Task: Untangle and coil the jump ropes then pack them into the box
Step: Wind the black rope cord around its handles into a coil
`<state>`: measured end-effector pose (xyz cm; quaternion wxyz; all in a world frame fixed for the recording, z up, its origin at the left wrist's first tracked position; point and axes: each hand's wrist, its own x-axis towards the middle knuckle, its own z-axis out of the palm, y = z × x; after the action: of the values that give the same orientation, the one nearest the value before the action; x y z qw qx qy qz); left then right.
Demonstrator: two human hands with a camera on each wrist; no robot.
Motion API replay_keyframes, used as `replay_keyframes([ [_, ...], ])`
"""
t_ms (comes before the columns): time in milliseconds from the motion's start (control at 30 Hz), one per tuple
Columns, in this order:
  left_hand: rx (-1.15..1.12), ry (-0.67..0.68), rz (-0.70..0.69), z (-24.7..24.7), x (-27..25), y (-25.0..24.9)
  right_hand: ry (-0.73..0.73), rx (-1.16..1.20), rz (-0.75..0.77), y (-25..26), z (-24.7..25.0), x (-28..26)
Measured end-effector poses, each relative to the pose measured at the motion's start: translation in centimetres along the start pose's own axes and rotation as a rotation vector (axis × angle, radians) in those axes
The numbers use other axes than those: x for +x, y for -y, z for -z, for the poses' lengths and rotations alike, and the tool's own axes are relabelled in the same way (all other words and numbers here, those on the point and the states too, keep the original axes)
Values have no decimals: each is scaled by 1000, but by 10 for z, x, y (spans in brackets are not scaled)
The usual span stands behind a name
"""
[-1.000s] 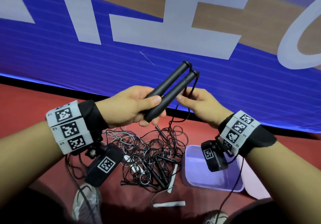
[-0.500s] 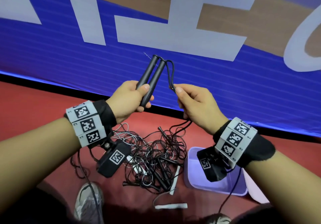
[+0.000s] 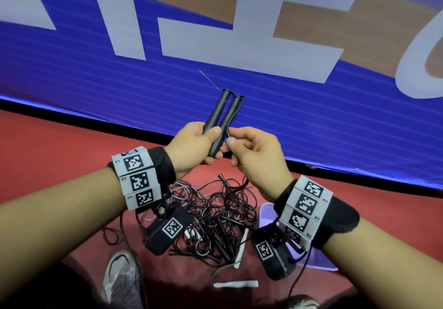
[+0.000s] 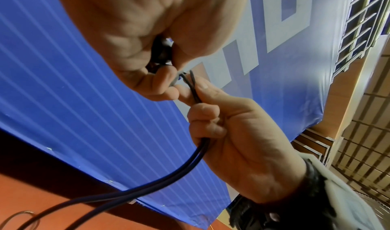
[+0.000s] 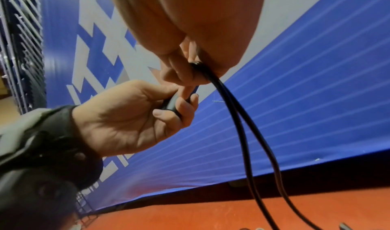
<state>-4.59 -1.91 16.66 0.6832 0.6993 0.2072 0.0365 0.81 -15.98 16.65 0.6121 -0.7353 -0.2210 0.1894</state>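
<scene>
Jump ropes point(image 3: 211, 222) mostly lie in a tangled heap on the red floor point(image 3: 60, 155), just left of the lilac box point(image 3: 266, 212), which shows nothing packed. One black rope is up: the left hand point(image 3: 191, 148) has its grip clamped round both handles point(image 3: 221, 119), and the right hand point(image 3: 254, 155) pinches its doubled cord point(image 4: 196, 90) beside them. Judging by this, coiling is barely begun; nearly everything remains.

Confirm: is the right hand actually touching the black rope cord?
Touching. The left wrist view shows the right hand with fingers curled round the doubled black cord, thumb pressing it.
</scene>
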Motion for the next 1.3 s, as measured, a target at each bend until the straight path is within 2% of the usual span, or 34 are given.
replay_keyframes([
  [133,-34,21,33,1,-2,0,25,-210,106,-4,-3,0],
  [300,-110,69,67,2,-5,-2,73,-127,41,-3,-1,1],
  [500,-179,86,70,-1,-9,-6,69,-91,46,5,-3,-2],
  [700,-66,144,0,0,-13,-3,144,-173,79,6,0,-5],
  [800,-73,127,-11,1,-12,-1,153,-106,20,5,3,-3],
  [900,-11,66,-23,2,-8,-2,145,79,-57,8,6,-3],
  [967,38,56,-36,3,-7,-4,160,106,-67,12,10,-3],
  [1100,165,79,-80,4,-13,-13,296,-72,-29,13,24,1],
  [1300,231,89,-140,12,-23,-26,588,-239,-41,0,42,10],
])
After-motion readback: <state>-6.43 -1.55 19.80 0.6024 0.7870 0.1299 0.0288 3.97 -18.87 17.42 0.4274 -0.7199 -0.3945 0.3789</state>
